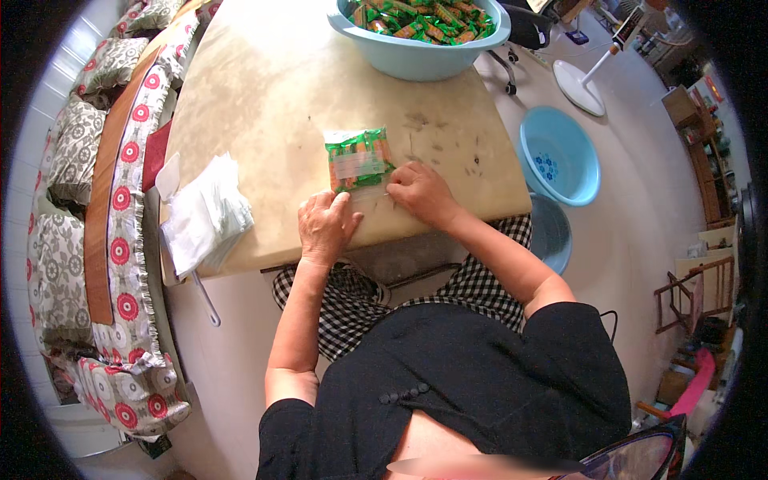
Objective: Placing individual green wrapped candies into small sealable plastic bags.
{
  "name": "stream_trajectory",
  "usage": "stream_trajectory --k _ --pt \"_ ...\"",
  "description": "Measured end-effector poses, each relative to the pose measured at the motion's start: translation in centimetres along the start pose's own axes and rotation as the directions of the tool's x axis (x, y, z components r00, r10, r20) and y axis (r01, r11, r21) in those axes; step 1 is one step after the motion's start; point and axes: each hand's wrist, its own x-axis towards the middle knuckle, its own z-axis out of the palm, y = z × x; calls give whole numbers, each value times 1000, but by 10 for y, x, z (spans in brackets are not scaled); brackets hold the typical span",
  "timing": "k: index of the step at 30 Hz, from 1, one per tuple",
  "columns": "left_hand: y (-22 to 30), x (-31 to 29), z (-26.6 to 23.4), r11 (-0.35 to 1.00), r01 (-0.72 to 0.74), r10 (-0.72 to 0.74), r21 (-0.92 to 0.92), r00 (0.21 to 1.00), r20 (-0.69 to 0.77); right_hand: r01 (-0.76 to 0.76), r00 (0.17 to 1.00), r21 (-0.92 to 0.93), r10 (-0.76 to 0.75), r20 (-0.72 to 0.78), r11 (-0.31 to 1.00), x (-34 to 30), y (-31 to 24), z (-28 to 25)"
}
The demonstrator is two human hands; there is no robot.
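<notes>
Firstly, table (264, 104): pale mottled top, curved right edge, near edge at the person's lap. Cushioned seat (120, 200), patterned covers: alongside the table's left edge. Light-blue basin (420, 60), heaped with green-and-orange packets (436, 22): at the table's far end, well apart from the hands. Floor basin (572, 136), blue, flower-printed: beyond the right edge. Bag stack (208, 216), whitish, translucent: at the left edge, a stretch of tabletop between it and the left hand (326, 224). Left hand: fingers loosely together, thumb spread away, fingertips at the near left corner of the pack (358, 152). Right hand (420, 192): fingers curled in at the near right corner; whether they pinch the wrapper, cannot tell. Pack, see-through, green-and-orange contents, pale label: lying near the near edge; open tabletop to its left and beyond it, toward the light-blue basin.
</notes>
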Motion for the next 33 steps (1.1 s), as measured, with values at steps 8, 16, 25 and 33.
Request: stream_trajectory --k 8,16,25,33 --pt "-2 20 11 997 2 12 75 982 -187 -136 971 270 182 -154 953 27 -1 -19" --pt "6 83 -91 879 -24 -92 -476 972 -218 -125 948 367 220 -230 922 77 13 -84" --pt "-6 27 -31 536 288 -230 -794 954 191 -202 974 510 228 13 836 19 -7 -64" --pt "13 51 -81 673 107 -115 -732 993 40 -149 954 510 259 -150 847 37 -19 -96"
